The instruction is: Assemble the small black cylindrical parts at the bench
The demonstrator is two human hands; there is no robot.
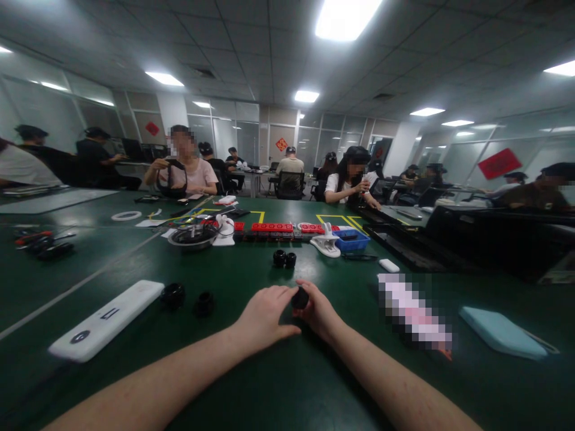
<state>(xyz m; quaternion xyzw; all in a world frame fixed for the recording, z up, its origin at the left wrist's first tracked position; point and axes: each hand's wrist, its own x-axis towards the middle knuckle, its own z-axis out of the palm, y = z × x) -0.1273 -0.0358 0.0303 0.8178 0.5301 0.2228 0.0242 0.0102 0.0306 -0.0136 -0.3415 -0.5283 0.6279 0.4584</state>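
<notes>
A small black ribbed round fitting (300, 298) is held over the near middle of the table. My right hand (322, 312) wraps its fingers around the fitting from the right. From the left, my left hand (268, 310) touches its edge with the fingertips, the thumb stretched out apart below. Just beyond my hands stand two more black round fittings (284, 258), side by side. Left of my left hand lie a black fitting (204, 304) and a larger one (173, 295), the latter near the end of a white power strip (108, 320).
Across the green table (251, 389) runs a row of red and black blocks (272, 228), with a white clip (326, 240) and a blue basket (353, 239) at its right. A light blue case (501, 331) lies right. Coiled cables (191, 234) sit left. People work opposite.
</notes>
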